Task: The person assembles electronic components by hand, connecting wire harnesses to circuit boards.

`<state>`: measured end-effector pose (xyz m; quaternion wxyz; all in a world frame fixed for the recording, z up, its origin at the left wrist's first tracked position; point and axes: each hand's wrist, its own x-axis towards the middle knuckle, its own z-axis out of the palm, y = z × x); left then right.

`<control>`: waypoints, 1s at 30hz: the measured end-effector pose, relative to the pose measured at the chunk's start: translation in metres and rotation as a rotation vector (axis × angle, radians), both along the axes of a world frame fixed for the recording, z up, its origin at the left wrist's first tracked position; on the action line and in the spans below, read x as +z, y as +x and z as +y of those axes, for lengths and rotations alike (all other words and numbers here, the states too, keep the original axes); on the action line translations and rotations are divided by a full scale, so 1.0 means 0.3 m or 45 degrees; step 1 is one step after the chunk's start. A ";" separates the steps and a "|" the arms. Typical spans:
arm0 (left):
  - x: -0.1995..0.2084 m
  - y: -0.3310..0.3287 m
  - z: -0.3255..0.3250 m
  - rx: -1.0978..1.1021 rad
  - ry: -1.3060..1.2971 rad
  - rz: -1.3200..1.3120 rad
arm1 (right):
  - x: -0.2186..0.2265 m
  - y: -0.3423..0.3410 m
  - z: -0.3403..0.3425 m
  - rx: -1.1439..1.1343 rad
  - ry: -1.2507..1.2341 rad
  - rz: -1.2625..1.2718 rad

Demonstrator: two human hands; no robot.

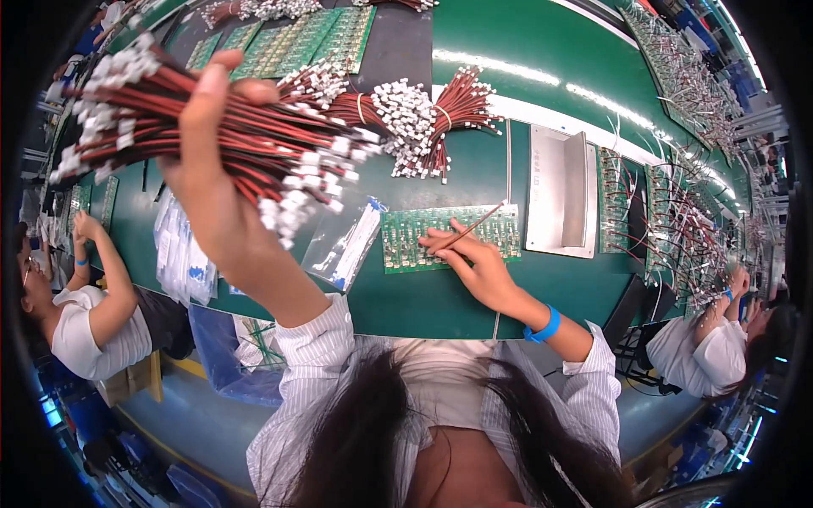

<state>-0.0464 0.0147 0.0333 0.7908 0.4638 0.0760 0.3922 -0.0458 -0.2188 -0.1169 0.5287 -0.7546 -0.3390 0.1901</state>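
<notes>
Raised at the left, my left hand [203, 161] is wrapped round a thick bundle of red-and-black wires [254, 135] with white plugs at both ends. My right hand [478, 267] is closed on a single red-and-black wire [468, 233], its white-tipped end pointing away to the right. That hand is over a green circuit board panel [406, 241] lying on the green table. Whether the fingers touch the panel, I cannot tell.
More tied wire bundles [406, 114] lie beyond the panel, with green boards [305, 42] behind them. A metal fixture [561, 190] stands to the right, near boards with wires [669, 203]. Clear bags [345, 241] lie at the left. Co-workers sit at both sides.
</notes>
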 end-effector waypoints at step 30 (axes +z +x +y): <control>-0.051 0.030 0.047 -0.477 -0.011 -0.303 | -0.035 0.067 0.188 -0.116 -0.083 -0.816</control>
